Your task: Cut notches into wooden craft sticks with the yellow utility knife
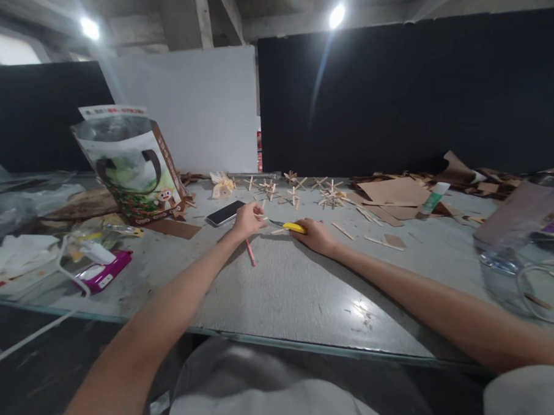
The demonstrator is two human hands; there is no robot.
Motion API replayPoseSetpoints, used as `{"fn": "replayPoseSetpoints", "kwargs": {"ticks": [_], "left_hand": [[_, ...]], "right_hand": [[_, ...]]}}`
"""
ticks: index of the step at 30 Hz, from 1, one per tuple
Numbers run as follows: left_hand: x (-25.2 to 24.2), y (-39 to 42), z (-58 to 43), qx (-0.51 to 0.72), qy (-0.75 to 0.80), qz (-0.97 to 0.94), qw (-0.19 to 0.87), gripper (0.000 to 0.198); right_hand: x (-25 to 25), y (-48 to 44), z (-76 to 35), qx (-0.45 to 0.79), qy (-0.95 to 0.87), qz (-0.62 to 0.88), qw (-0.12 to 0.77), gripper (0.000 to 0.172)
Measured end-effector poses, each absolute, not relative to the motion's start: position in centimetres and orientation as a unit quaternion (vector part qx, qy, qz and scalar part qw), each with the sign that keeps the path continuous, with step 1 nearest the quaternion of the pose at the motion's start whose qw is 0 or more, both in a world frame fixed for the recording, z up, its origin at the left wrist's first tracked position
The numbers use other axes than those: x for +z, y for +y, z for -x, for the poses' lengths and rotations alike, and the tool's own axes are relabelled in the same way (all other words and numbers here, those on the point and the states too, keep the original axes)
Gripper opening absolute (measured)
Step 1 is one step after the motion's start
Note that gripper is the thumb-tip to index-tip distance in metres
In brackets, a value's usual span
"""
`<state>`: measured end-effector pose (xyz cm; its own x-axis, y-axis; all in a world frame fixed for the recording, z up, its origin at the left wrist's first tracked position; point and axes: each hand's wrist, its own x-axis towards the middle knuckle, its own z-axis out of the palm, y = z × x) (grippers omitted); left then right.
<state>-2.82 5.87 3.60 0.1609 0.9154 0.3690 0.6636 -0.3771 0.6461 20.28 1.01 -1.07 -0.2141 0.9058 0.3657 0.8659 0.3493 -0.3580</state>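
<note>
Pale clothing (255,393) fills the bottom edge. Centre frame, over the tabletop (273,299), the right hand (317,235) wraps its fingers round a yellow cutter (295,227); near its blade, the left hand (249,220) curls its fingers, pinching what, I can't tell.

A white panel (185,105) and black panels (401,97) stand behind the grey table (282,305), under two bright lights (337,16).

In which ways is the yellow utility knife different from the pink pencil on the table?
The yellow utility knife is held in the right hand, while the pink pencil lies on the table. The knife has a yellow handle and a blade; the pencil is pink. The knife points roughly sideways; the pencil runs more front to back. Both are slim.
</note>
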Motion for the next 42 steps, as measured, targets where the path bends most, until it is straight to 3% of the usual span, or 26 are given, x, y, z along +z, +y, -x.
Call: {"fn": "replayPoseSetpoints", "kwargs": {"ticks": [12, 19, 24, 28, 34, 37, 39, 42], "left_hand": [[3.9, 7.3, 4.6, 0.372, 0.567, -0.73, 0.09, 0.027], [4.1, 7.7, 5.9, 0.366, 0.593, -0.716, 0.043, 0.015], [5.6, 6.3, 7.4, 0.401, 0.608, -0.684, -0.038, 0.04], [6.3, 5.4, 7.6, 0.42, 0.621, -0.643, -0.16, 0.041], [5.8, 6.6, 6.8, 0.373, 0.615, -0.693, -0.038, 0.016], [5.1, 7.3, 6.3, 0.367, 0.604, -0.708, 0.013, 0.013], [4.7, 7.5, 5.9, 0.365, 0.585, -0.723, 0.04, 0.015], [4.3, 7.3, 5.3, 0.377, 0.545, -0.746, 0.075, 0.035]], "right_hand": [[-1.0, 1.2, -20.6, 0.07, -0.769, 0.561, 0.3, 0.022], [-0.9, 1.0, -20.5, 0.081, -0.769, 0.56, 0.297, 0.02], [-0.8, 0.8, -20.4, 0.079, -0.768, 0.564, 0.293, 0.02], [-0.7, 0.7, -20.4, 0.075, -0.766, 0.571, 0.285, 0.02], [-0.7, 0.7, -20.4, 0.064, -0.765, 0.584, 0.265, 0.019], [-0.7, 0.9, -20.3, 0.056, -0.764, 0.592, 0.253, 0.019], [-0.9, 1.0, -20.3, 0.05, -0.763, 0.595, 0.247, 0.019], [-1.1, 1.2, -20.3, 0.038, -0.764, 0.597, 0.242, 0.018]]}}
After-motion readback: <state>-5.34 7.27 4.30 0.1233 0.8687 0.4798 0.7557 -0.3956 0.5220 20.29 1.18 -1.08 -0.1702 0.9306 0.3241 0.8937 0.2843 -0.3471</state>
